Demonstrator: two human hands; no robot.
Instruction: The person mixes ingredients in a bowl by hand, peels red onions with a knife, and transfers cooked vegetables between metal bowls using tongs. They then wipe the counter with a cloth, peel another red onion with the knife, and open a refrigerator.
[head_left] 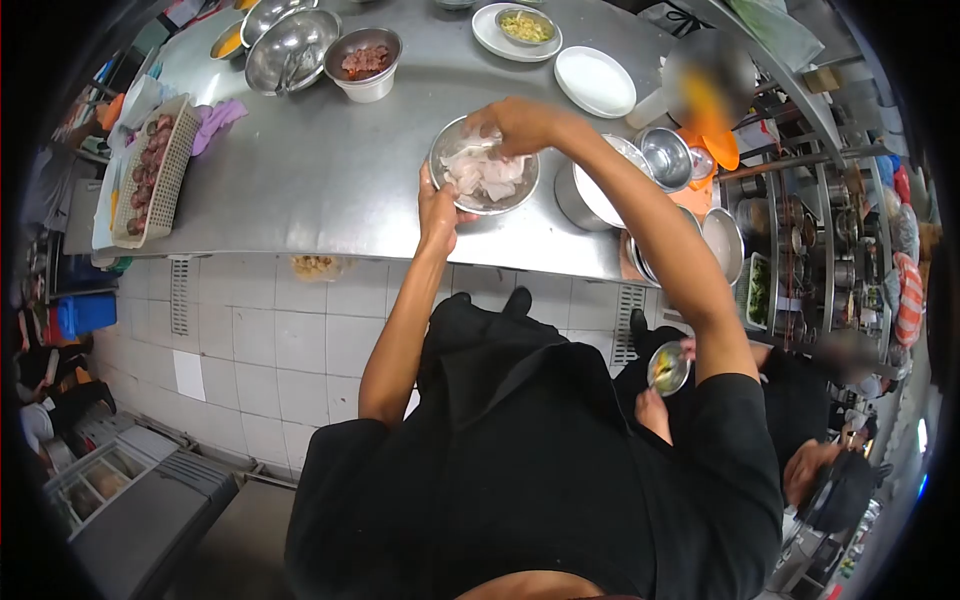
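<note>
A round steel bowl (533,192) of pale, raw-looking slices (485,174), perhaps fish, is at the front of the steel counter. My left hand (438,212) grips the bowl's near left side, thumb over the rim and fingers around the outside. From the far side, my right hand (515,125) reaches into the bowl with its fingers curled down at the slices. The fingertips are partly hidden, so what they pinch cannot be made out.
Left along the counter (300,190) are a bowl of dark red meat (366,62), steel bowls (293,50) and a basket of onions (150,170). White plates (595,82) and pots (590,195) stand right. Another person's hand (652,415) holds a bowl near my right elbow.
</note>
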